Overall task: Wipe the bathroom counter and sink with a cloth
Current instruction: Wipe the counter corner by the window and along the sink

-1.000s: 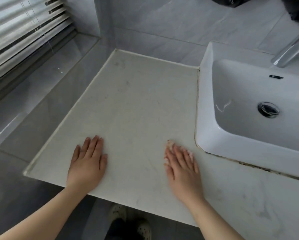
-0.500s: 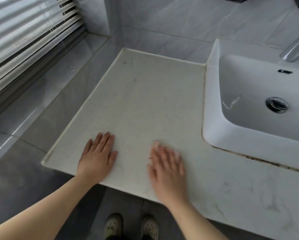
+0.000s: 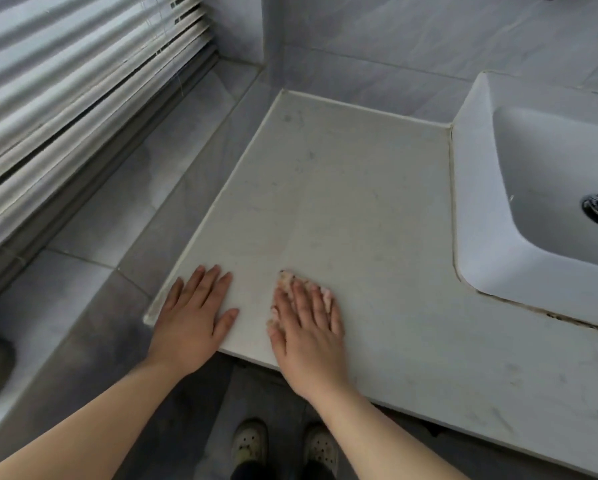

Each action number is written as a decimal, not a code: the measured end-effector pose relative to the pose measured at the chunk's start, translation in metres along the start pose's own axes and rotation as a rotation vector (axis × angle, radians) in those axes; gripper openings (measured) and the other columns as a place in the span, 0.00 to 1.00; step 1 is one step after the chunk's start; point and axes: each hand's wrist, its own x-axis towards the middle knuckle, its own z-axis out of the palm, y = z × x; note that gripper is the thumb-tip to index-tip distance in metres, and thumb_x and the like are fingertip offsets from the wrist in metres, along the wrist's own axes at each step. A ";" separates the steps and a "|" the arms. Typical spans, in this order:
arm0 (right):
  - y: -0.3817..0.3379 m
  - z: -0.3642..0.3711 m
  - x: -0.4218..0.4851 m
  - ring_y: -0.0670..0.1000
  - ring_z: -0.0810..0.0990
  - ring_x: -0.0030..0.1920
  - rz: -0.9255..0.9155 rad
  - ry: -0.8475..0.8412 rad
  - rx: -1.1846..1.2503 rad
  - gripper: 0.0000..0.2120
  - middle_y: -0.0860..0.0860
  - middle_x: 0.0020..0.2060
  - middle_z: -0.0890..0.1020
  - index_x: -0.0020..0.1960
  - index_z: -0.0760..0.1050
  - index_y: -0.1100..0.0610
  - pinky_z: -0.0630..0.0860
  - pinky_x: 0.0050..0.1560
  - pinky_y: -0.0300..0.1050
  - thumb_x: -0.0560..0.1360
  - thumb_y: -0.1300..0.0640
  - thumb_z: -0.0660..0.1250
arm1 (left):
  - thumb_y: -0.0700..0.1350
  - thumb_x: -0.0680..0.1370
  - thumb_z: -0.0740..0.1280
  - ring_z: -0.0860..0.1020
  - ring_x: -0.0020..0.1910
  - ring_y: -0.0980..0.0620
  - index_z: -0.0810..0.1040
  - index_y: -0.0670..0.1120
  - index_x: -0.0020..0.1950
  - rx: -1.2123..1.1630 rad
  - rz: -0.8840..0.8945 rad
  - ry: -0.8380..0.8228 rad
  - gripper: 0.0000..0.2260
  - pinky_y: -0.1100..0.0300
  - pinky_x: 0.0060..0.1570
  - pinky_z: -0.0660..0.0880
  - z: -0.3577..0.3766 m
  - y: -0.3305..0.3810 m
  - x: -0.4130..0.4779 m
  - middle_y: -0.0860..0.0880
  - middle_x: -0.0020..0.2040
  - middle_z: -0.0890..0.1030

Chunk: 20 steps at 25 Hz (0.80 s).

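Pinkish cloth (image 3: 285,282) peeks out, crumpled, beneath the flat right hand (image 3: 308,329).

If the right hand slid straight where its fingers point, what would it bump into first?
The right hand, flat on a small cloth, points across the bare counter. It would probably meet the grey tiled wall at the back first; the sink lies off to the right.
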 end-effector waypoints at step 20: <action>-0.077 -0.001 0.114 0.53 0.40 0.76 -0.013 -0.222 0.151 0.25 0.49 0.77 0.45 0.77 0.46 0.46 0.32 0.72 0.53 0.82 0.46 0.46 | 0.55 0.81 0.47 0.68 0.65 0.48 0.74 0.38 0.63 -0.194 -0.049 0.119 0.27 0.62 0.69 0.52 0.000 -0.027 -0.048 0.41 0.64 0.75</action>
